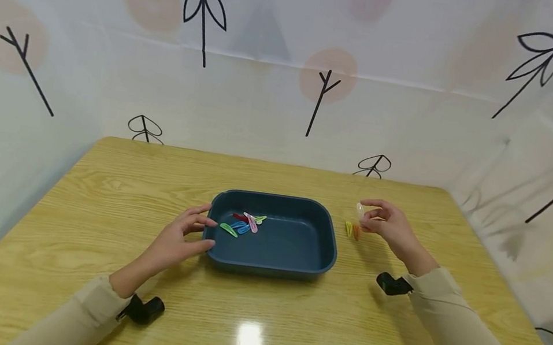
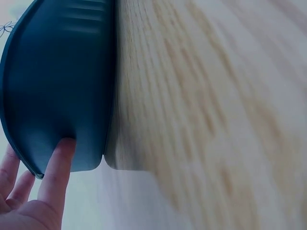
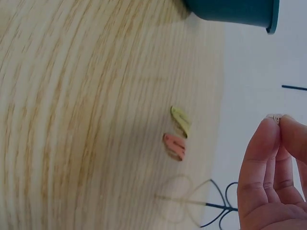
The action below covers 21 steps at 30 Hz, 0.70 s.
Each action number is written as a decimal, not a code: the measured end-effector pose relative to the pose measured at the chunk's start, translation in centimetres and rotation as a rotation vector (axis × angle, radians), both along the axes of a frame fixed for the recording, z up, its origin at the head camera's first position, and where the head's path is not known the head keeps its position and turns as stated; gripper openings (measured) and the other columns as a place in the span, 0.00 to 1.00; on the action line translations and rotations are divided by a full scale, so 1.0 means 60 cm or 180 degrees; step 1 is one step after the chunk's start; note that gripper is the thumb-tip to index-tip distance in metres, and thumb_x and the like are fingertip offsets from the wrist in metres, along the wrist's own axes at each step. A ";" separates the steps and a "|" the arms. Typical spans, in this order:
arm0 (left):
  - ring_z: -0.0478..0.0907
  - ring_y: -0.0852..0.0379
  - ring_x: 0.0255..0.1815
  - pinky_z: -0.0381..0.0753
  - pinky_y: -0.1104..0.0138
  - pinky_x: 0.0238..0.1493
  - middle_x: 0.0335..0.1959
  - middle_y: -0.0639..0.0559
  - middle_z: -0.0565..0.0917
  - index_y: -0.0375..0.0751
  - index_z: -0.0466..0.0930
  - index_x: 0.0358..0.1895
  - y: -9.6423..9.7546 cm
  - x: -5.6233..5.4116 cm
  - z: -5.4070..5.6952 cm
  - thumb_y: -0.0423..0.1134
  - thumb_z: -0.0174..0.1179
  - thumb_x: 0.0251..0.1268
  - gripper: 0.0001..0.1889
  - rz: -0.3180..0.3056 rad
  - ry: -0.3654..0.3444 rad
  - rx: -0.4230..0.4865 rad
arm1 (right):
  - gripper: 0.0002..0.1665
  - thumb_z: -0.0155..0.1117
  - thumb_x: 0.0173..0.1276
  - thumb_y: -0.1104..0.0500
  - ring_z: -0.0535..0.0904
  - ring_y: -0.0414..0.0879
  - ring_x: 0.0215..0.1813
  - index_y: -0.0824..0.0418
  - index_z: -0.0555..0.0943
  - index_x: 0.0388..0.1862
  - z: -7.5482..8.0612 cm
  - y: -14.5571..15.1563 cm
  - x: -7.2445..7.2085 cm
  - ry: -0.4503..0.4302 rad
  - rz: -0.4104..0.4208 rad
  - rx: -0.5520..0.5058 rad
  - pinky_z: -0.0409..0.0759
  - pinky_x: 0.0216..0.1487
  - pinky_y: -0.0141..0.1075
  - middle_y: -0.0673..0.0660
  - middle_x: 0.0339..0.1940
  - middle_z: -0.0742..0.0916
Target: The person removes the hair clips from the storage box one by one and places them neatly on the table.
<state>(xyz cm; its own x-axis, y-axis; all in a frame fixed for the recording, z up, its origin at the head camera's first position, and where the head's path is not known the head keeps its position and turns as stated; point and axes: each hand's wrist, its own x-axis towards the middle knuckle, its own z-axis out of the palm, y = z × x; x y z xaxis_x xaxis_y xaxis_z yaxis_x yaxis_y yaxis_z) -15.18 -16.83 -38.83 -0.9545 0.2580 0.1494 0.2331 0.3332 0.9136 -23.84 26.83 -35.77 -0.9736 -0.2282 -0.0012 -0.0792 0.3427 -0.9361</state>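
Note:
A dark blue-green plastic tray point(image 1: 293, 242) stands on the table, with several colored snap hair clips point(image 1: 250, 223) lying inside its left part. At its left end my left hand point(image 1: 178, 238) holds the wall, fingers over the rim; in the left wrist view the thumb point(image 2: 58, 165) presses the outer side. Right of the tray, my right hand point(image 1: 389, 225) pinches a small pale hair clip point(image 1: 360, 210) above the table, mostly hidden by fingertips in the right wrist view. Below it lie a yellow hair clip point(image 1: 349, 228) and an orange hair clip point(image 1: 356, 232).
The wooden table point(image 1: 110, 197) extends around the tray, its far edge against a white patterned cloth point(image 1: 264, 107). Black wrist devices point(image 1: 394, 284) sit at both sleeves.

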 end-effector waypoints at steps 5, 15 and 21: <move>0.69 0.37 0.58 0.74 0.51 0.53 0.69 0.46 0.60 0.32 0.76 0.51 0.002 0.000 0.002 0.34 0.66 0.56 0.19 0.0008 0.0006 0.0021 | 0.27 0.55 0.67 0.70 0.79 0.50 0.40 0.71 0.64 0.65 -0.006 0.013 -0.004 -0.0084 -0.0022 0.0179 0.79 0.45 0.42 0.60 0.37 0.79; 0.69 0.37 0.58 0.74 0.52 0.53 0.69 0.46 0.59 0.33 0.76 0.51 0.002 0.000 0.000 0.35 0.65 0.57 0.19 0.0001 -0.0005 0.0008 | 0.29 0.56 0.69 0.64 0.78 0.47 0.42 0.70 0.63 0.66 -0.025 0.033 -0.008 -0.0442 -0.0139 0.0415 0.78 0.44 0.35 0.60 0.41 0.79; 0.69 0.37 0.58 0.75 0.52 0.52 0.69 0.46 0.59 0.32 0.76 0.51 0.001 0.001 0.001 0.34 0.65 0.57 0.18 0.0003 0.0001 0.0006 | 0.30 0.57 0.68 0.65 0.76 0.42 0.38 0.72 0.63 0.66 -0.035 0.038 -0.011 -0.0581 -0.0150 0.0447 0.78 0.39 0.32 0.58 0.40 0.80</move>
